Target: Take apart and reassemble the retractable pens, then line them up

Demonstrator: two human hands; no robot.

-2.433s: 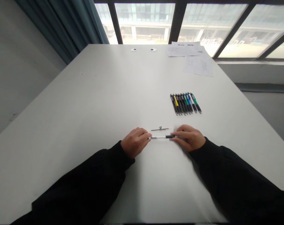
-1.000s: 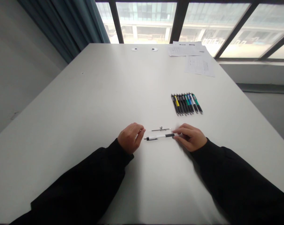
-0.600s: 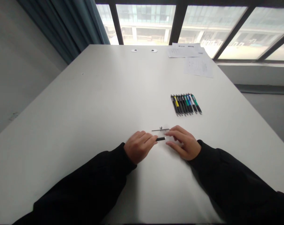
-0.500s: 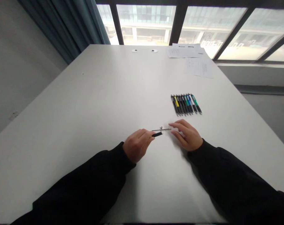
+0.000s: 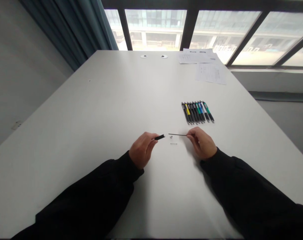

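Observation:
My left hand is closed around a black pen barrel, its end pointing right. Opposite it, my right hand pinches a thin dark pen refill by one end, the other end reaching left toward the barrel with a small gap between them. On the table under the refill sits a small metallic pen tip. A little nearer to me lies a small spring, lengthwise left to right.
Beyond my right hand, several pens with black, yellow, green, blue and white barrels lie side by side. Papers rest at the table's far right. Two white oval pieces are at the far edge of the white table, before the windows.
My right hand has closed on the refill, which now stands apart from the left hand. My left hand has moved slightly left and up with the barrel. The spring now shows.

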